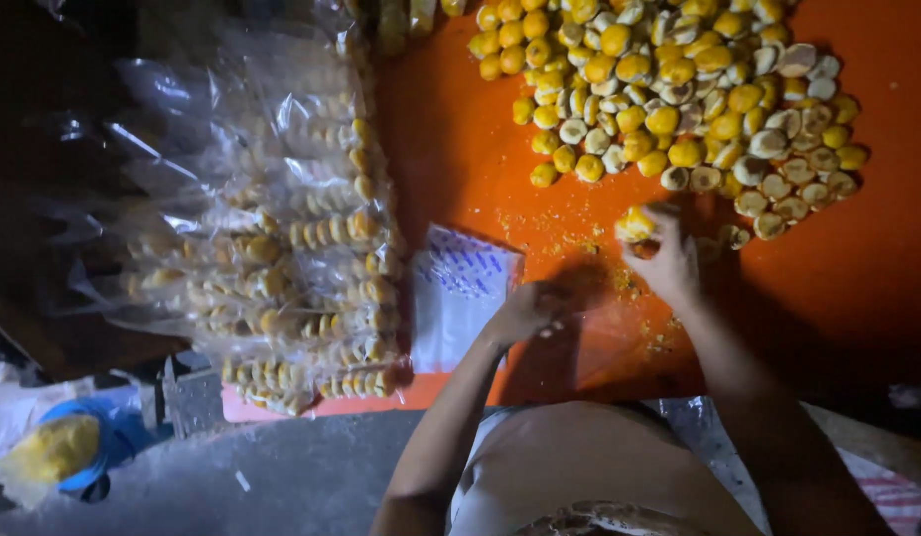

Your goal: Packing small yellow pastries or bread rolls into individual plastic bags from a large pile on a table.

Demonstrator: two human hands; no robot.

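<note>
Dim workspace, lit from above

An orange table surface glows under a single light while its edges fall into darkness; grey concrete floor lies below, and a blue bowl sits at left.

Dim overall. Light falls from above onto the orange mat, brightest at its top centre. Left of the mat, near black; bags there show glare streaks. Below the mat, soft shadow. Hands slightly motion-blurred; fine detail noisy, soft.
</note>
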